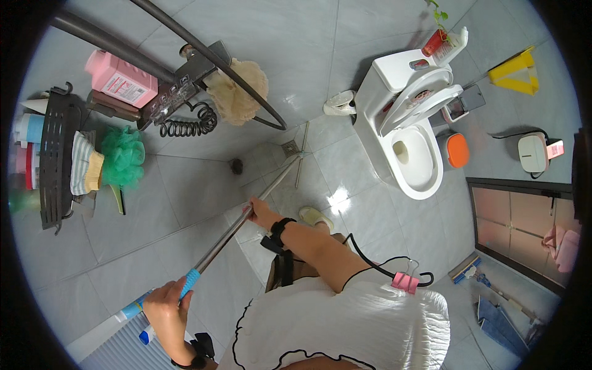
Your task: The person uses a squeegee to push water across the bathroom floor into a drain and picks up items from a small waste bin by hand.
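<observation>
My left hand [167, 307] is closed around the blue textured grip of a long metal pole [222, 245]. Further down the same pole, my right hand [258, 214] holds the bare metal shaft. The pole slants down to the floor, where a thin crossbar head, which looks like a floor squeegee [299, 171], lies on grey tiles beside a square floor drain [290, 148]. A foot in a pale green slipper [315, 216] shows below my right forearm. Near my shirt are a black hanger [365, 254] and a pink binder clip [405, 282].
A white toilet [381, 134] with raised lid stands at upper right, with an orange-lidded bin [457, 150] beside it. A black wall rack [58, 157], a green bath pouf [124, 157] and shower fittings [171, 99] are at left. A mop [467, 270] lies at lower right by a doorway.
</observation>
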Motion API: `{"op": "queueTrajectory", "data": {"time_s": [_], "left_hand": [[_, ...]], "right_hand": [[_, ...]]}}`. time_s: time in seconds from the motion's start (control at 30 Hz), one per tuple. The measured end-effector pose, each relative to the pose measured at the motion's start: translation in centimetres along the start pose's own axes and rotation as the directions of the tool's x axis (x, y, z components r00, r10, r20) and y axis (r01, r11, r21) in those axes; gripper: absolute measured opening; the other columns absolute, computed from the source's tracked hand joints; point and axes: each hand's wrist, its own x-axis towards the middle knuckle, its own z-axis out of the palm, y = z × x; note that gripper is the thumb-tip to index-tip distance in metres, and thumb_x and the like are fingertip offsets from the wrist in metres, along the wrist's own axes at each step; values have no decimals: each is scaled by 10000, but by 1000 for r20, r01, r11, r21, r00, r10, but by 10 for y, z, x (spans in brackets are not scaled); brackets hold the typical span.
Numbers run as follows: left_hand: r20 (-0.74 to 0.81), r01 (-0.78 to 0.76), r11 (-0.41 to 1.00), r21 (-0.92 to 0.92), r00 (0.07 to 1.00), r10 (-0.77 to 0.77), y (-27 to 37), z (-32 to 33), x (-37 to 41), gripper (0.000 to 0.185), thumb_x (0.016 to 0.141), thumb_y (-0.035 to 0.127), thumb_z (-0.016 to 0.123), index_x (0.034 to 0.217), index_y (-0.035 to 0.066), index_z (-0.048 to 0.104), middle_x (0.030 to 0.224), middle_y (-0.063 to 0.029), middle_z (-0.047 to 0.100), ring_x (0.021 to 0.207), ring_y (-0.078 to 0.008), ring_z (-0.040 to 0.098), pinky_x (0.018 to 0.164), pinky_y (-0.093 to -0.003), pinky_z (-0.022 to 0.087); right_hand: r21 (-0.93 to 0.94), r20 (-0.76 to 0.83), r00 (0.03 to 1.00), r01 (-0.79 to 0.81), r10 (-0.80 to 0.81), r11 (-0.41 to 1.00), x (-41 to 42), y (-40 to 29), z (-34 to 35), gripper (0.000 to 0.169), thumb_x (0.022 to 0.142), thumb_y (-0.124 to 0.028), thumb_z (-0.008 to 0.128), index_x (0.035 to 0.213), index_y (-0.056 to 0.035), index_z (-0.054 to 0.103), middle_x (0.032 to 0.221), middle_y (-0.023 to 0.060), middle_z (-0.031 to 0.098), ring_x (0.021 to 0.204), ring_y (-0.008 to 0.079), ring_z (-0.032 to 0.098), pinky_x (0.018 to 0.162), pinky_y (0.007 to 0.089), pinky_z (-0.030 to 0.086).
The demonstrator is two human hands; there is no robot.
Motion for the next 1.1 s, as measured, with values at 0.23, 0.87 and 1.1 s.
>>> {"op": "queueTrajectory", "data": {"time_s": [0.23, 0.87, 1.1], "left_hand": [[1, 25, 967, -253, 1000, -26, 22, 41, -8, 300, 618, 126, 778, 892, 55, 677, 791, -106, 673, 644, -287, 623, 564, -358, 480], [-10, 354, 875, -331, 926, -378, 155, 68, -108, 246, 649, 132, 760, 864, 43, 680, 751, -114, 657, 639, -309, 614, 559, -363, 477], [6, 359, 861, -360, 924, -383, 192, 94, -115, 263, 624, 147, 771, 864, 68, 697, 756, -104, 666, 645, -297, 619, 575, -364, 482]], "right_hand": [[-240, -97, 969, 199, -227, 950, -19, -51, -112, 182, 890, -164, 521, 901, 16, 543, 755, 149, 599, 616, 245, 572, 504, 379, 477], [-693, 26, 980, 162, -200, 702, 2, -45, -229, 261, 797, -177, 675, 937, 7, 555, 762, 137, 644, 698, 275, 636, 618, 367, 512], [-442, -159, 971, 94, -181, 892, -99, -85, -240, 190, 846, -140, 576, 898, 36, 528, 769, 170, 607, 632, 272, 585, 549, 367, 508]]}}
